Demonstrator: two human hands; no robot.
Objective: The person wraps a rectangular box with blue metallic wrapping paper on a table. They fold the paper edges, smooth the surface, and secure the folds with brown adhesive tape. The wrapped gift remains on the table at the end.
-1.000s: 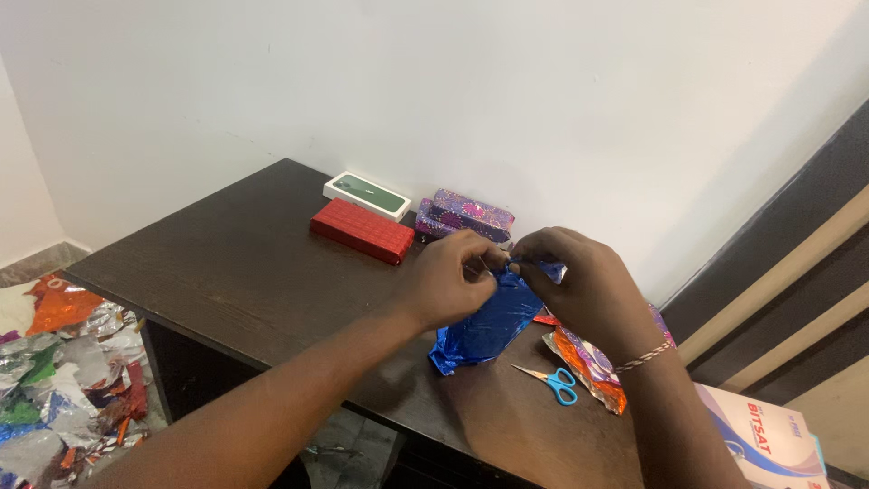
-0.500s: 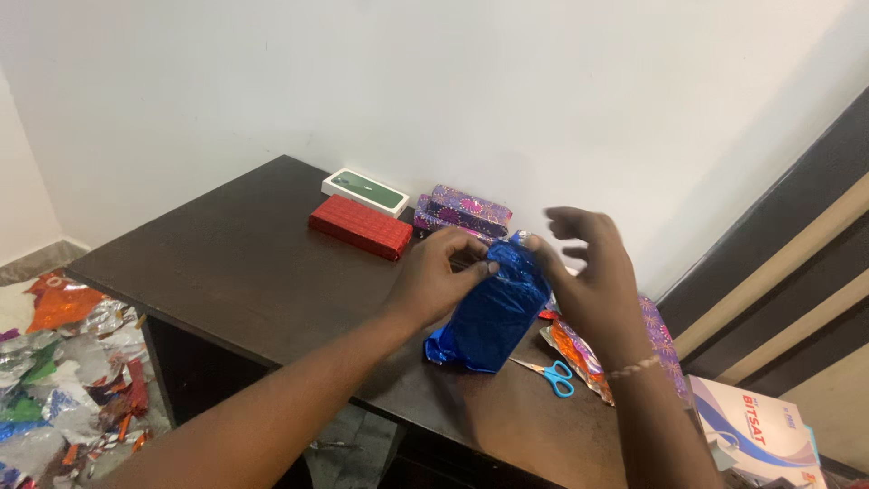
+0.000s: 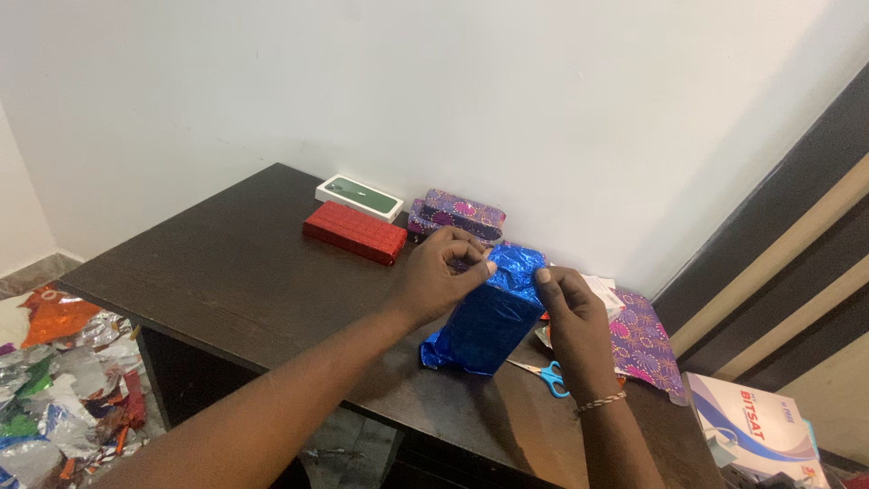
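Near the surface's (image 3: 226, 272) front edge, both hands' fingers pinch the shiny blue foil-wrapped box (image 3: 489, 317): left hand (image 3: 439, 276) unchanged, right hand (image 3: 570, 303) now closed. A flat red box (image 3: 355, 232) lies by the back edge.

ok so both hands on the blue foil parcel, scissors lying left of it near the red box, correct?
Not quite. Both hands, left hand and right hand, do grip the blue foil parcel, but the head view shows the scissors lying to its right, far from the red box.

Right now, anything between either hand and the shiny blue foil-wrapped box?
Nothing visible. The left hand and the right hand both pinch the foil at the top end of the shiny blue foil-wrapped box directly.
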